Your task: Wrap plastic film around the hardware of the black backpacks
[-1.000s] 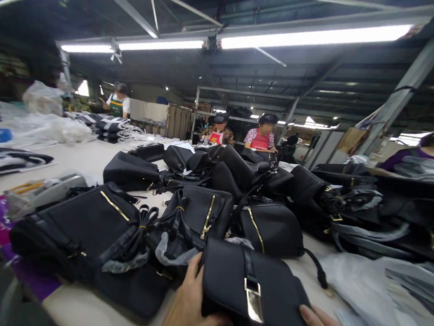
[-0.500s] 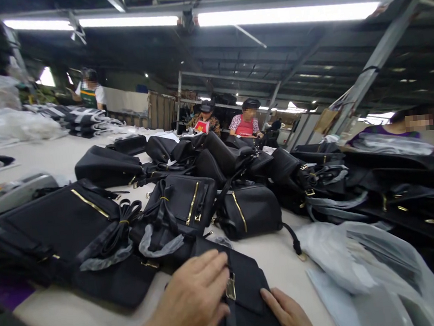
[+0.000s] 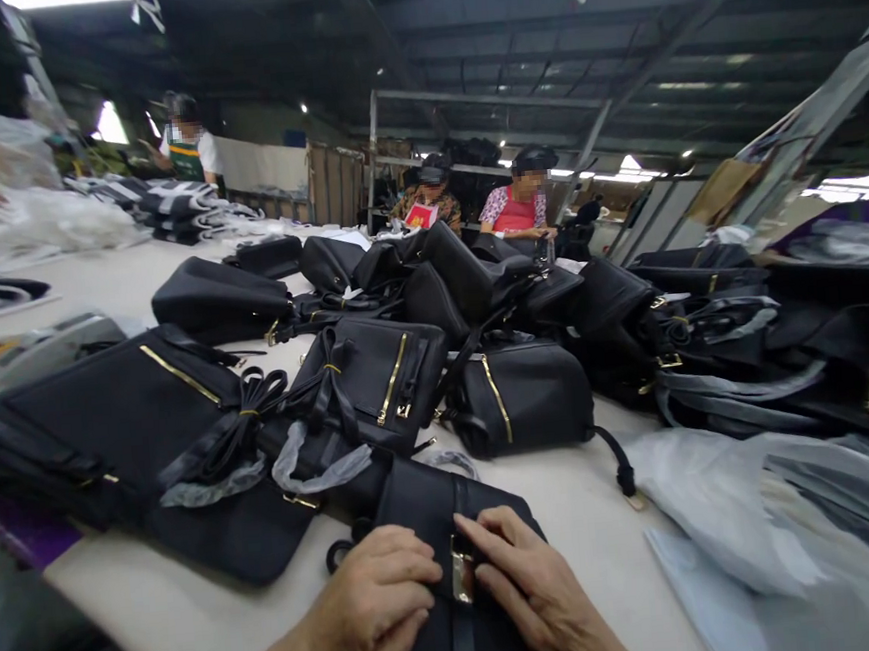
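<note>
A black bag [image 3: 409, 488] with a flap, a centre strap and a gold clasp [image 3: 462, 570] lies in front of me on the table. My left hand [image 3: 373, 601] is closed at the bag's left side, its fingers bent together and their tips on the flap left of the clasp. Just right of the clasp, my right hand [image 3: 534, 578] lies on the flap, fingers apart and partly stretched. Its fingertips come close to the metal; whether they press on it I cannot tell. Both hands and the frame's lower edge hide much of the bag.
More black bags with gold zips, one [image 3: 516, 399] beyond my hands and a large one [image 3: 104, 432] at left, cover the white table [image 3: 163, 608]. Clear plastic wrapping [image 3: 727, 513] lies at right. Co-workers, one in a red apron [image 3: 519, 203], are at the far side.
My right hand has moved from the bag's right edge onto the flap beside the clasp. My left hand has shifted down and left, with its fingers more bent. The view has tilted down.
</note>
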{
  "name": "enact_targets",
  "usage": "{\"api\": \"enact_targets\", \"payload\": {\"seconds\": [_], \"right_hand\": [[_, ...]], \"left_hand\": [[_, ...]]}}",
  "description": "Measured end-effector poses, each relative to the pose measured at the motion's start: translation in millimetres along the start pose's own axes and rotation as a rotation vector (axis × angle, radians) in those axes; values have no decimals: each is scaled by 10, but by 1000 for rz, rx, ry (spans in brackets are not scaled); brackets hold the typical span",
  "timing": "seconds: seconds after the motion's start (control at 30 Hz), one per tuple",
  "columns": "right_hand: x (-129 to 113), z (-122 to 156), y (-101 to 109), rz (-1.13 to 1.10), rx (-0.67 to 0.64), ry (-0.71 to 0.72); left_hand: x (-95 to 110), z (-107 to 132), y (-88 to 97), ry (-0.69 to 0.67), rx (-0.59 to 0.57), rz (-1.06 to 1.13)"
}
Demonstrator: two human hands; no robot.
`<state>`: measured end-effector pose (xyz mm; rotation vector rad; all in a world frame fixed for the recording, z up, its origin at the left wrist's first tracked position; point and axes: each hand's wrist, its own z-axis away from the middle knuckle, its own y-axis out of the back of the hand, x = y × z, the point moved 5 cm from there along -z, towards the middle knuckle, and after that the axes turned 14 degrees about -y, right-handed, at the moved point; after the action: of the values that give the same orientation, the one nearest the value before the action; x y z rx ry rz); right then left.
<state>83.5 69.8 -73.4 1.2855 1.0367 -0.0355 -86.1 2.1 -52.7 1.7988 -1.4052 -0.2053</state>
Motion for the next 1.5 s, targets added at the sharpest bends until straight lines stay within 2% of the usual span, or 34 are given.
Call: {"api": "enact_targets", "payload": {"seconds": [0.13, 0.3, 0.53, 0.73, 0.93, 1.17, 1.33, 1.5], "right_hand": [[85, 56, -73, 187, 10, 127], [42, 94, -46, 250, 102, 238], [87, 141, -72, 202, 98, 243], [131, 154, -64, 64, 150, 214], [152, 125, -121, 106, 94, 187], [104, 129, -80, 102, 159, 224], [98, 143, -77, 107, 174, 238], [165, 163, -53, -103, 195, 177]], "left_hand": [[-65, 83, -79, 8, 138, -45], [-61, 98, -110, -119, 104, -130], [-80, 101, -122, -126, 139, -163], [-73, 96, -117, -97, 109, -156], [-54, 54, -92, -83, 91, -147], [-104, 140, -167, -115, 161, -133], [-125, 161, -202, -113, 143, -141], [-74, 62, -114, -87, 91, -97]]}}
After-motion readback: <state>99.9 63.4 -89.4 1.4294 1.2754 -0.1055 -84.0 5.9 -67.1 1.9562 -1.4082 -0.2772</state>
